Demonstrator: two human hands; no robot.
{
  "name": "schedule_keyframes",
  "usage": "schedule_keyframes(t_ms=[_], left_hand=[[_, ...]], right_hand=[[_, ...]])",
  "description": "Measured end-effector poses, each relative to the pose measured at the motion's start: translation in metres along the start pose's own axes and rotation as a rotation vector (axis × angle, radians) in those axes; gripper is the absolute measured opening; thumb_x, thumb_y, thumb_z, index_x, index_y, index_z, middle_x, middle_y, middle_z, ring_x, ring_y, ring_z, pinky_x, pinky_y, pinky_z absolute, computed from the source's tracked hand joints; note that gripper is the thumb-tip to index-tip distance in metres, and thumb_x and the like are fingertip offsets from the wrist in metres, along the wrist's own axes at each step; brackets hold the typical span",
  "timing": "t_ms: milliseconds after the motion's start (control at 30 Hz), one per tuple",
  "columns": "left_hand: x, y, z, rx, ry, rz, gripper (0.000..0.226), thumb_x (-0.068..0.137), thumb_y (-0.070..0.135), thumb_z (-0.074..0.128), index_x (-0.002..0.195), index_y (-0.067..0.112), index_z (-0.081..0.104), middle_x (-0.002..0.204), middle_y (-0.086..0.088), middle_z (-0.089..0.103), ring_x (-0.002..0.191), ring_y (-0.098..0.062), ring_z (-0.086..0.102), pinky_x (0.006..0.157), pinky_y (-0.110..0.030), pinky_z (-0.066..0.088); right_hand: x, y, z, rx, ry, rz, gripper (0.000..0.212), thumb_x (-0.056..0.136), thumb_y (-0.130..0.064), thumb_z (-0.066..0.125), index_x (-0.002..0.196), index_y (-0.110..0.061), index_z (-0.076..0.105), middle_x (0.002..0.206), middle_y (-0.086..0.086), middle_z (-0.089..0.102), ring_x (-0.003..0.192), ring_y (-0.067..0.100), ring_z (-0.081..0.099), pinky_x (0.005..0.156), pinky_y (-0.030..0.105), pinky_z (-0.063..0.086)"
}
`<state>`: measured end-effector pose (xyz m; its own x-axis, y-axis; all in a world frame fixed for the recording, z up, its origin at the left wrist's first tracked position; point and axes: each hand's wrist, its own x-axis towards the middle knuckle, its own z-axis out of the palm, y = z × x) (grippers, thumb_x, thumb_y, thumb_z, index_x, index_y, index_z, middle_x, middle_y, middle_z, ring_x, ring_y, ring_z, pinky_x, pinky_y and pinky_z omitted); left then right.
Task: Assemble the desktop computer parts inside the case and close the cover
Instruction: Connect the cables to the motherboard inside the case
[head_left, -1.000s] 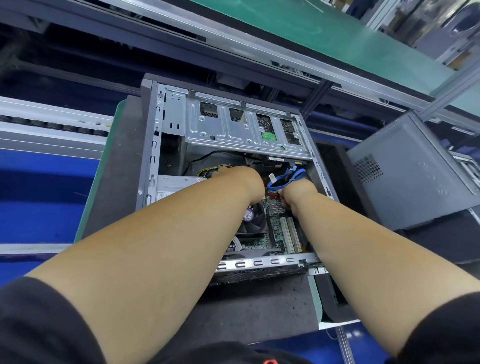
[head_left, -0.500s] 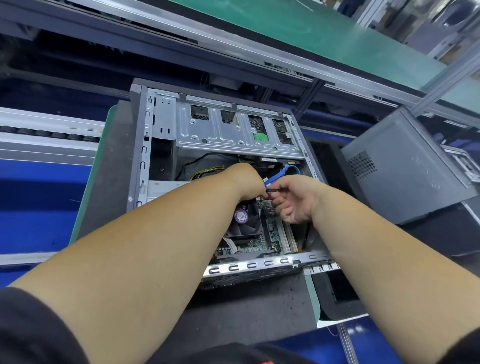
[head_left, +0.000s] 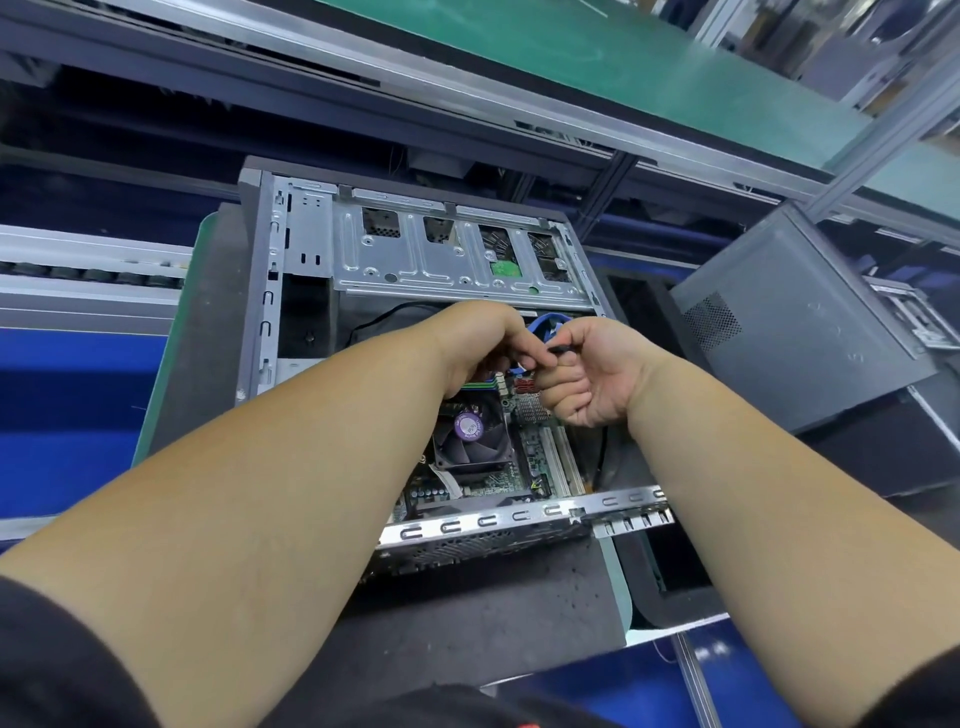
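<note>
I see both hands meeting mid-frame over the open case (head_left: 270, 291): my left hand (head_left: 483, 338) and right hand (head_left: 587, 374) each pinch the blue cable (head_left: 540, 332) with curled fingers (its loop rises just above the cooler fan (head_left: 470, 431)).

left hand (head_left: 485, 340), right hand (head_left: 587, 374), fingers curled, touching

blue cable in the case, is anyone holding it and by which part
Both hands, left hand and right hand, pinch the blue cable near its dark connector end.
</note>
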<state>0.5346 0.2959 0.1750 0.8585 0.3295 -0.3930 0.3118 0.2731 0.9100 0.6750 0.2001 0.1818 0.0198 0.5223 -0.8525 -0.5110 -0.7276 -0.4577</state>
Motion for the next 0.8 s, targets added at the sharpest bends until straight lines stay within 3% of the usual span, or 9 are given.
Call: schedule_keyframes(t_ms=[167,233,333,467,567,667,800], left_hand=[[-0.001,-0.001,0.001,0.001,0.0,-0.001,0.039,0.035,0.018,0.064,0.07,0.003,0.075,0.068,-0.004,0.063,0.082,-0.023,0.042,0.069,-0.028,0.032],[0.0,-0.003,-0.001,0.016,-0.019,0.016,0.029,0.046,0.017,0.06,0.067,0.009,0.077,0.067,0.0,0.064,0.074,-0.017,0.042,0.068,-0.026,0.032],[0.002,-0.005,-0.003,0.023,-0.05,0.036,0.032,0.064,0.01,0.047,0.068,0.014,0.079,0.064,0.007,0.066,0.066,-0.012,0.04,0.071,-0.027,0.033],[0.002,-0.004,-0.001,0.023,-0.026,0.055,0.012,0.057,0.026,0.07,0.059,0.014,0.073,0.063,0.005,0.063,0.063,-0.012,0.041,0.064,-0.026,0.032],[0.007,-0.006,0.0,0.144,0.057,0.126,0.037,0.083,0.04,0.066,0.051,0.022,0.069,0.065,0.006,0.068,0.069,-0.012,0.05,0.073,-0.029,0.039],[0.008,-0.009,-0.001,0.348,0.146,0.186,0.037,0.076,0.05,0.075,0.058,0.019,0.067,0.065,0.003,0.059,0.065,-0.012,0.048,0.065,-0.03,0.038],[0.008,-0.011,0.001,0.484,0.207,0.224,0.032,0.084,0.041,0.072,0.075,0.009,0.07,0.067,0.0,0.055,0.064,-0.014,0.046,0.061,-0.028,0.037]], right_hand=[[0.002,0.003,-0.003,-0.004,-0.018,-0.021,0.043,0.07,-0.021,0.046,0.097,-0.036,0.015,0.043,-0.005,0.027,0.046,0.007,0.011,0.041,0.017,0.012],[0.002,0.004,-0.005,0.004,-0.042,-0.029,0.033,0.071,-0.021,0.045,0.086,-0.036,0.021,0.043,-0.005,0.027,0.046,0.007,0.012,0.041,0.017,0.012],[-0.003,0.005,-0.006,-0.001,-0.076,-0.046,0.013,0.07,-0.021,0.045,0.075,-0.022,0.033,0.047,-0.007,0.02,0.046,0.007,0.012,0.042,0.018,0.012],[-0.007,0.003,-0.005,-0.007,-0.087,-0.049,0.005,0.073,-0.021,0.045,0.075,-0.018,0.042,0.05,-0.008,0.019,0.046,0.006,0.012,0.04,0.017,0.014],[-0.007,0.003,-0.001,-0.034,-0.027,-0.03,0.016,0.078,-0.022,0.05,0.064,-0.017,0.044,0.047,-0.006,0.027,0.047,0.006,0.014,0.037,0.017,0.018],[-0.007,0.003,0.005,-0.042,0.053,-0.033,0.025,0.077,-0.022,0.054,0.054,-0.015,0.048,0.049,-0.006,0.029,0.042,0.006,0.021,0.036,0.016,0.021],[-0.007,0.003,0.004,-0.001,0.126,-0.052,0.041,0.091,-0.033,0.055,0.055,-0.017,0.045,0.052,-0.005,0.034,0.041,0.007,0.029,0.038,0.015,0.025]])
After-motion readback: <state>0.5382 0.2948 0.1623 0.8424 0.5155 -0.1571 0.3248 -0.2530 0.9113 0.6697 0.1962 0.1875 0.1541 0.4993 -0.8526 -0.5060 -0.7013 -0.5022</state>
